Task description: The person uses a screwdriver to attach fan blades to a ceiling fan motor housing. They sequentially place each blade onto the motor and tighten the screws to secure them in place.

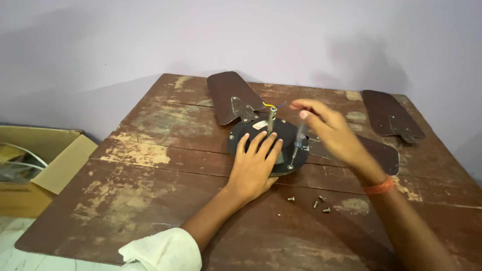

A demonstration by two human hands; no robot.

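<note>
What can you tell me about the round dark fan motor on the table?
The round dark metal fan motor housing lies flat on the worn wooden table, a short grey shaft standing up from its middle. Brown blades attach at its edge. The left hand presses on it; the right hand holds a screwdriver to a rim screw.

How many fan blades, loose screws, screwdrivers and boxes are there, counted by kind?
Brown fan blades: 3
Loose screws on the table: 4
Screwdriver, in the right hand: 1
Round fan motor, under the left hand: 1
Cardboard box: 1
Total: 10
</note>
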